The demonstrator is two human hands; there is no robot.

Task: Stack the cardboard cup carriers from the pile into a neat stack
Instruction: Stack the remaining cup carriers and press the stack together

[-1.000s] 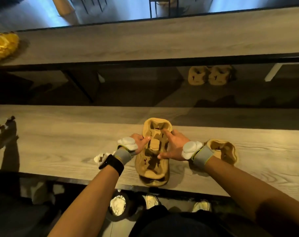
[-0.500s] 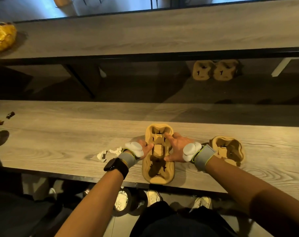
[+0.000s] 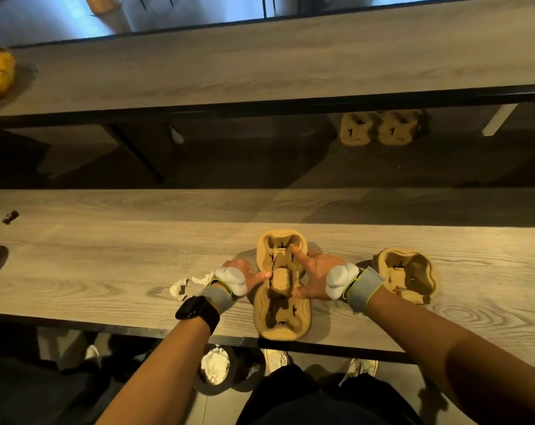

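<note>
Carrier (image 3: pixel 281 302) between both hands (image 3: pixel 315 276) — touching

Both forearms are bare, with no sleeves. The left hand (image 3: pixel 244 276) and the right hand (image 3: pixel 316 276) each carry a rounded white-grey module on the back, held by a grey wrist strap edged in yellow-green. A black smartwatch (image 3: pixel 195 309) with a black band sits on the left wrist. Dark trousers and pale sneakers show below.
</note>
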